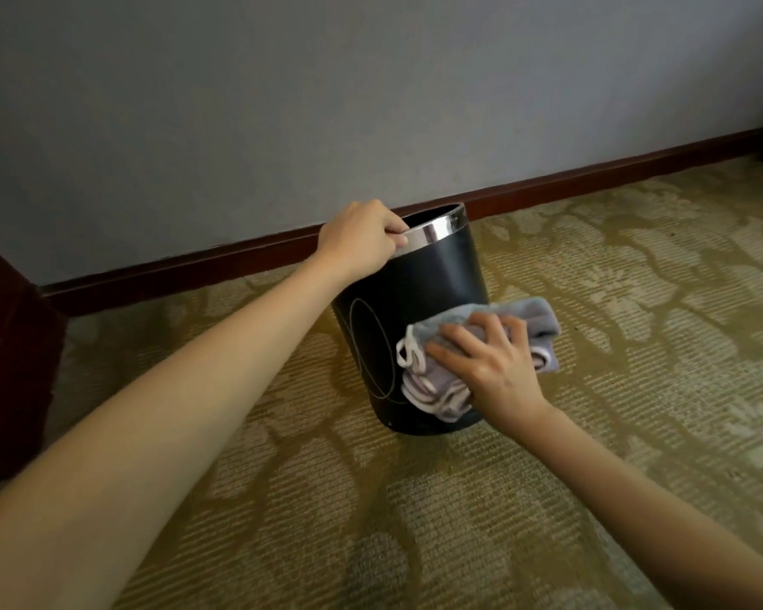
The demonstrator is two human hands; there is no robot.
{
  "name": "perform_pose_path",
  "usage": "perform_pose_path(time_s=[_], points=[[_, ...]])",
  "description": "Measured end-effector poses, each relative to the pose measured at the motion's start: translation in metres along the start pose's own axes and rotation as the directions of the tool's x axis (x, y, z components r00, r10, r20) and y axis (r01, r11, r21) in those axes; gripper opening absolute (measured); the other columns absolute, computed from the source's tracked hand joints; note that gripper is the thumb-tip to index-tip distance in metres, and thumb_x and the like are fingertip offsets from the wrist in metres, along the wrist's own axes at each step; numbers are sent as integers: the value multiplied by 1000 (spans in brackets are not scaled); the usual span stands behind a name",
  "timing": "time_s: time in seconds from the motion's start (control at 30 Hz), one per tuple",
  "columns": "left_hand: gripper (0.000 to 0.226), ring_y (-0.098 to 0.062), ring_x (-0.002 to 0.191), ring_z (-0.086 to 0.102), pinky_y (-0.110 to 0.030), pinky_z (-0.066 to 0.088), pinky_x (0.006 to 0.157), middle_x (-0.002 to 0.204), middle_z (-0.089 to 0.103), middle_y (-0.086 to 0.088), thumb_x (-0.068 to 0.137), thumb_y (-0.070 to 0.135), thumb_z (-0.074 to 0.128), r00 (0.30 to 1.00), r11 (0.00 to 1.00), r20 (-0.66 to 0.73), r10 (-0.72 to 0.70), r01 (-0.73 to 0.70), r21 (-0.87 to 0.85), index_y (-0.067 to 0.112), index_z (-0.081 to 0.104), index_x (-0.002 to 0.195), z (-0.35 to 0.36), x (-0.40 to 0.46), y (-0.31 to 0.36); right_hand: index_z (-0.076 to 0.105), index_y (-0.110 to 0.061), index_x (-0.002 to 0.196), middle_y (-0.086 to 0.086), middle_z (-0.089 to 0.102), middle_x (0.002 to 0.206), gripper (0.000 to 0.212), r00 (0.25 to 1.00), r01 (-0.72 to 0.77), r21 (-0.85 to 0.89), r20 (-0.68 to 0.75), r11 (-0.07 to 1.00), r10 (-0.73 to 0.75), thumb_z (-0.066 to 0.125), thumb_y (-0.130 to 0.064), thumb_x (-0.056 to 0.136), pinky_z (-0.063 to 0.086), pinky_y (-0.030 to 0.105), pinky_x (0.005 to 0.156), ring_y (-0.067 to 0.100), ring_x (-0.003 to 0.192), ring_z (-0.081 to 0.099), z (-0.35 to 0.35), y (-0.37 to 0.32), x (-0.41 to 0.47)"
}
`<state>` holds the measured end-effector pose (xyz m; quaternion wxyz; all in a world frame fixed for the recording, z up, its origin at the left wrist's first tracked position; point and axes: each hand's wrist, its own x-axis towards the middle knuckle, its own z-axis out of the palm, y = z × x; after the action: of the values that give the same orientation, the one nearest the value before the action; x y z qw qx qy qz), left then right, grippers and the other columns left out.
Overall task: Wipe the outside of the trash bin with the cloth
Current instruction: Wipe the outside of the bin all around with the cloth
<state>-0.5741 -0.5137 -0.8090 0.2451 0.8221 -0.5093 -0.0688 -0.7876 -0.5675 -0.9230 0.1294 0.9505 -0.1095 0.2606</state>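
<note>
A black round trash bin [432,279] with a shiny metal rim and thin pale line drawings stands on the carpet, tilted slightly. My left hand [362,239] grips the rim on its left side. My right hand [490,363] presses a bunched grey cloth [534,319] with white edging against the bin's lower right side, fingers spread over the cloth. The cloth covers part of the bin's lower wall.
Patterned yellow-green carpet [613,301] covers the floor. A grey wall with a dark red-brown skirting board [591,178] runs right behind the bin. Dark wooden furniture [5,345] stands at the left edge.
</note>
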Motion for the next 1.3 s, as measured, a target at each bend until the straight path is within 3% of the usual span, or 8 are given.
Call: perform_pose_path(time_s=[0.23,0.43,0.53,0.6,0.7,0.83,1.07,1.3], points=[[44,-9,116,52,-29,39,96,128,57,5,86,33,65,989,944,142,48,1,-329,23,55,128,-2,-9,-33,69,-26,109,-2,66,108,31,994,-62,11,92,998,61,56,-25,81,37,45,77,34,98,57,6,3,-38],[24,0,104,55,-20,40,84,108,62,12,97,17,49,986,948,126,113,-69,-310,27,64,113,10,-29,-69,71,-24,108,1,67,109,35,994,-71,38,87,997,68,52,-21,79,41,47,76,37,97,59,6,11,-56],[23,-10,100,58,-30,45,86,101,66,5,95,9,49,993,945,65,104,-78,-319,22,68,100,21,-28,-68,72,-25,107,1,68,110,36,993,-81,41,87,996,77,50,-19,79,42,48,75,37,96,60,5,10,-59],[24,-14,96,58,-34,46,85,96,66,0,94,5,50,994,951,36,102,-87,-298,21,67,92,24,-28,-65,71,-25,108,1,68,111,36,992,-85,44,97,995,81,61,-17,75,43,48,76,37,97,59,4,10,-61],[31,-6,90,56,-26,42,76,88,63,7,92,2,51,992,950,46,120,-101,-296,29,65,84,24,-34,-62,70,-26,110,0,67,113,43,991,-103,79,94,992,96,77,-15,69,43,48,77,35,98,58,3,12,-67],[32,0,87,54,-22,39,73,84,61,15,91,-1,51,993,950,25,115,-103,-296,26,65,82,24,-50,-56,70,-26,110,0,66,113,51,990,-119,116,93,986,109,83,-11,63,41,47,78,35,98,57,5,9,-74],[23,-18,84,54,-34,42,73,86,60,-6,93,4,51,996,970,-26,80,-84,-230,17,67,84,24,-72,-32,70,-25,111,1,66,114,45,983,-185,178,52,967,178,80,-18,68,39,48,78,35,100,54,4,8,-87],[29,-13,83,56,-29,39,68,75,61,6,92,13,55,1000,997,20,7,-6,-75,29,62,70,-7,-76,-18,67,-25,114,0,64,115,38,980,-195,325,17,925,200,72,-24,77,35,44,81,30,105,47,6,-15,-73]])
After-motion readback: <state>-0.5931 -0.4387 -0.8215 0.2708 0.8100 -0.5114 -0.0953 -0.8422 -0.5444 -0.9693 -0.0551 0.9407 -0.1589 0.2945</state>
